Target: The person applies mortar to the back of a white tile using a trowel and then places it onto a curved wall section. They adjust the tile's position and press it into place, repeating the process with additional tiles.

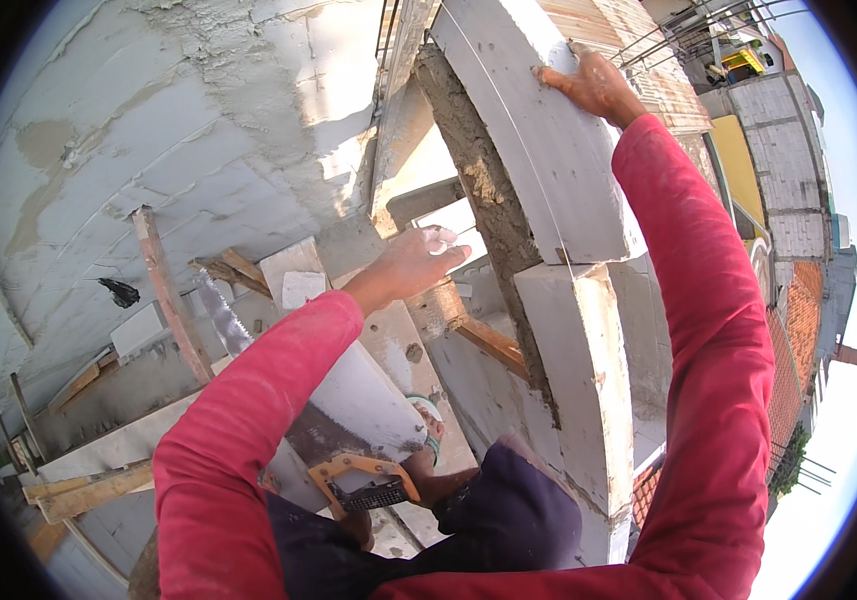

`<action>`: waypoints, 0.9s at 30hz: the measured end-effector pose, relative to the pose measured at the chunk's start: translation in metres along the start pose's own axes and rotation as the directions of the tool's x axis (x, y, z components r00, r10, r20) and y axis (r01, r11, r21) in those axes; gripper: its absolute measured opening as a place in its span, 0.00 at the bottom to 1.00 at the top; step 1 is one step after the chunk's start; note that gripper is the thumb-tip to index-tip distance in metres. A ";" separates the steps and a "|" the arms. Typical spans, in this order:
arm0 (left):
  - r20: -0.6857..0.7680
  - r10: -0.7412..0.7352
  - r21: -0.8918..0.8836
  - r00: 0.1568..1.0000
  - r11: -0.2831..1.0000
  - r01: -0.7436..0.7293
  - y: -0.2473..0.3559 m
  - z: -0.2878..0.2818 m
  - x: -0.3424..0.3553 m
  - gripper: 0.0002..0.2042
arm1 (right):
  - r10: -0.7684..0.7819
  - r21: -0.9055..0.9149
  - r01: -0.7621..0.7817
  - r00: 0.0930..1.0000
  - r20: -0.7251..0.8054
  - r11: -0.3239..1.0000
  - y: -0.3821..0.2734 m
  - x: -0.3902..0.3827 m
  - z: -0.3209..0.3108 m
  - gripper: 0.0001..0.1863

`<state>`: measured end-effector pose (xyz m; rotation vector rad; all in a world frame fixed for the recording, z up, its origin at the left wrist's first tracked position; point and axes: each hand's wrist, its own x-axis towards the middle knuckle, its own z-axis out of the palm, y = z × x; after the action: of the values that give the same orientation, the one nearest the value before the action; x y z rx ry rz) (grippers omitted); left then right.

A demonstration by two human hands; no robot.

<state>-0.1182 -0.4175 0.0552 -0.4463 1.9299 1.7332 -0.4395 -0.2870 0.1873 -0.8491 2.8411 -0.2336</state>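
Observation:
My right hand (594, 88) grips the far edge of a white lightweight concrete block (539, 130), its thumb over the edge. That block sits end to end with another white block (574, 350) in the wall. Wet grey mortar (489, 185) runs along the left side of both. A thin string (509, 115) stretches across the blocks. My left hand (414, 265), whitened with dust at the fingertips, hovers left of the mortar with fingers apart and nothing in it. Below it lies a handsaw with an orange handle (364, 480), its blade partly hidden by my left sleeve.
A wooden post (171, 290) and scrap boards (99, 490) stand at left, near a pale block wall (139, 130). Planks and a block lie by my sandalled foot (429, 425). Past the wall at right are lower tiled roofs (807, 300); steel bars (709, 25) project at the top right.

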 end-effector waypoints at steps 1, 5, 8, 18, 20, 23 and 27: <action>0.008 0.016 -0.010 1.000 1.000 -0.016 0.000 0.005 0.003 0.34 | -0.011 0.005 0.011 1.000 -0.007 1.000 0.003 0.001 0.002 0.48; 0.041 0.047 0.021 0.998 0.999 -0.048 0.018 0.023 0.001 0.34 | -0.048 -0.054 0.049 0.999 0.009 0.997 0.016 0.004 0.001 0.50; 0.085 0.075 0.063 0.994 0.995 -0.080 0.020 0.027 0.002 0.34 | -0.097 -0.065 0.094 0.994 -0.053 0.993 0.027 0.005 0.004 0.50; 0.078 0.011 0.108 0.997 0.994 -0.019 0.003 0.015 -0.022 0.32 | -0.027 -0.159 0.031 0.999 0.026 0.987 0.042 -0.021 -0.023 0.48; 0.096 -0.003 0.126 0.995 0.992 -0.010 0.005 0.016 -0.032 0.32 | -0.072 -0.122 0.069 0.997 -0.017 0.990 0.049 -0.036 -0.036 0.49; 0.221 -0.102 0.074 0.970 0.993 0.088 0.019 0.023 -0.049 0.31 | -0.037 -0.103 0.036 0.999 -0.009 0.994 0.076 -0.057 -0.046 0.50; 0.136 0.036 0.087 0.990 0.995 -0.048 0.025 0.021 -0.090 0.31 | 0.014 -0.126 -0.016 1.000 -0.019 0.992 0.075 -0.106 -0.093 0.49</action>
<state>-0.0556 -0.4011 0.1256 -0.2514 1.9243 1.6506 -0.4104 -0.1566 0.2757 -0.8525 2.9042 -0.0605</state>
